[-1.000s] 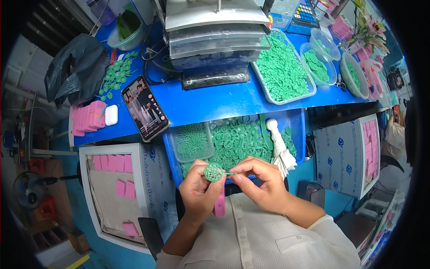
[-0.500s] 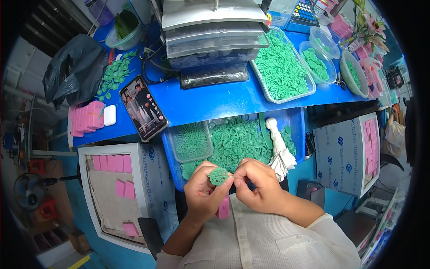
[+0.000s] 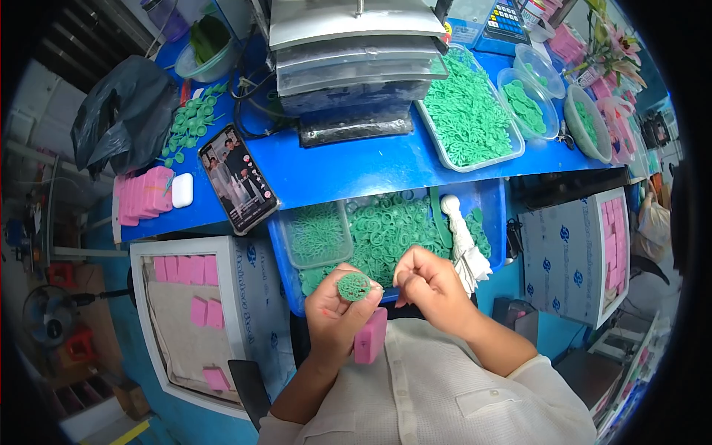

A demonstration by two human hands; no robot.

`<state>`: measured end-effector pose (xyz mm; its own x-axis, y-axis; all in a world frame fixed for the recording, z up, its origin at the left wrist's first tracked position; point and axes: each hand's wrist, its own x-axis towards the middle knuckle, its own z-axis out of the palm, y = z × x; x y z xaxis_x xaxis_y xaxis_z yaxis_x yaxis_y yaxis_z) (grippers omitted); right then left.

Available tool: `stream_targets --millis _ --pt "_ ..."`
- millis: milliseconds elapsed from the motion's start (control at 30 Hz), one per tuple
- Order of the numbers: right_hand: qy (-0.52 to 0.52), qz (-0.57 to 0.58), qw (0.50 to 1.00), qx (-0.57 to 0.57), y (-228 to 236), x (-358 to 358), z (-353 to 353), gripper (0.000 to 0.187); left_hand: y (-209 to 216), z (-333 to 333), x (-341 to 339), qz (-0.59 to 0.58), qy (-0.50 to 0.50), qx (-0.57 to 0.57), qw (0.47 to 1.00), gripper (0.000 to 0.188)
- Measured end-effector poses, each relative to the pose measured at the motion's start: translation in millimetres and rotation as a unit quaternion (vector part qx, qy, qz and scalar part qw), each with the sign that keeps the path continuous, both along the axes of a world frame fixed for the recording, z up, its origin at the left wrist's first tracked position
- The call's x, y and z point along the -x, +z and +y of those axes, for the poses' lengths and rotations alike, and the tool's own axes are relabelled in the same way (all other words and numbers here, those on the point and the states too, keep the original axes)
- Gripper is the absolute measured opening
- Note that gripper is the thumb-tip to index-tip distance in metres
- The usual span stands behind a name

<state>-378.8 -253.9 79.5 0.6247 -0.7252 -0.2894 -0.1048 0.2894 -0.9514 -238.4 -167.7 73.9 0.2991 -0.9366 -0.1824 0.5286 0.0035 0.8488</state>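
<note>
Between the thumb and fingers of my left hand is a round green openwork piece, its lattice face turned up. A pink block sticks out below the same hand, against the front of my shirt; whether the fingers also grip it is hidden. My right hand is a little to the right, apart from the piece, with thumb and forefinger pinched together. Anything in that pinch is too small to make out. Just beyond both hands lies a blue tray full of small green pieces.
Inside the tray are a clear box of thin green pieces and a white cloth bundle. On the blue table lie a phone, pink blocks and a container of green branches. Framed boxes flank me.
My right hand has drawn away to the right and slightly up from the green piece. My left hand has tipped a little, and more of the pink block shows.
</note>
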Motion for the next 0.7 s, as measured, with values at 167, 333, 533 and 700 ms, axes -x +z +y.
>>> stream_targets --millis 167,333,533,700 --pt "-0.002 0.199 0.962 0.185 -17.7 6.9 -12.9 0.015 4.1 0.5 -1.5 0.01 -0.008 -0.009 1.0 0.008" --pt "-0.014 0.268 0.909 0.318 -25.8 9.3 -14.8 0.016 5.5 -0.5 -1.1 0.003 -0.012 -0.002 1.0 0.007" --pt "-0.025 0.094 0.952 0.289 -2.4 7.8 -14.9 0.008 8.6 -4.5 0.3 -0.004 -0.045 -0.044 0.998 0.007" --pt "0.075 -0.022 0.96 0.267 10.2 9.5 -13.9 0.015 3.7 -4.6 3.0 -0.072 -0.103 -0.131 0.983 0.014"
